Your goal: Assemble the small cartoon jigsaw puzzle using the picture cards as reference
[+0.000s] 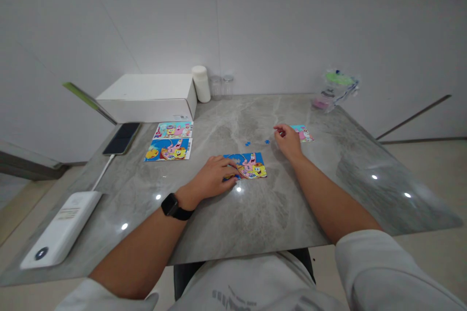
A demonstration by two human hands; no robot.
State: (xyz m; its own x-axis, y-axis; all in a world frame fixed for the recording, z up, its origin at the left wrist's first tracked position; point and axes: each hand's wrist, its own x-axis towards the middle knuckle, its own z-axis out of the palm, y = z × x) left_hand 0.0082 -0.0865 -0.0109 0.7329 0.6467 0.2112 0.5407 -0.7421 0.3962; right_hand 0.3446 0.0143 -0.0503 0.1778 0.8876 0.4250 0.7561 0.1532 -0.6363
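Observation:
A cartoon jigsaw puzzle (251,165) in blue, pink and yellow lies in front of me. My left hand (215,175), with a black watch on its wrist, rests over its left end, fingers stretched out and touching it. Two small blue puzzle pieces (248,144) lie apart on the table just beyond the puzzle. To their right my right hand (288,140) is raised a little with fingers curled together; whatever they hold, if anything, is hidden. Behind that hand a second cartoon picture (303,132) in pink and turquoise is partly covered.
Two cartoon picture cards (170,149) lie at the left. Beyond them are a white box (146,97), a white bottle (201,84) and clear jars (227,87). A phone (122,139) is cabled to a white power bank (62,231). A plastic bag (333,92) sits at the back right.

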